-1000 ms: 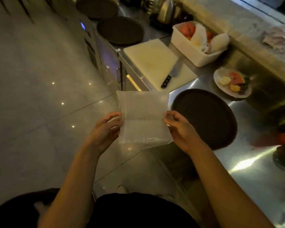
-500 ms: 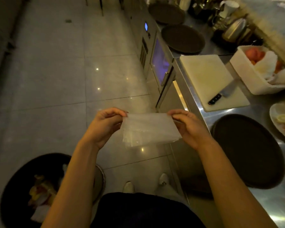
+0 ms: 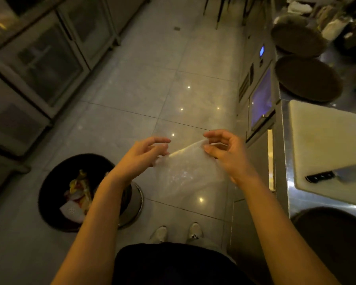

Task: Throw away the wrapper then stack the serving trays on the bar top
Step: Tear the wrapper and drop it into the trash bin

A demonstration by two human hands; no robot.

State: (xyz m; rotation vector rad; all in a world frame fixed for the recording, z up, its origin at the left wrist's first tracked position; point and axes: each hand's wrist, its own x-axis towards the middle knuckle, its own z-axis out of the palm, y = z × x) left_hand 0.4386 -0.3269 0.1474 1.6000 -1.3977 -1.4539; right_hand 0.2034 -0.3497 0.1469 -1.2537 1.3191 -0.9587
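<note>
Over the tiled floor (image 3: 144,83), beside the steel table (image 3: 285,153), we hold the clear plastic wrapper (image 3: 185,173) up: left hand (image 3: 144,153) and right hand (image 3: 228,153) each pinching a top corner. Looks thin, limp, near weightless and likely slippery, so grip the edges or crumple it first. Open bin (image 3: 51,186) sits on the floor, lower left. Three round serving trays (image 3: 307,79) wait on the table, apart. Dim, narrow aisle.
</note>
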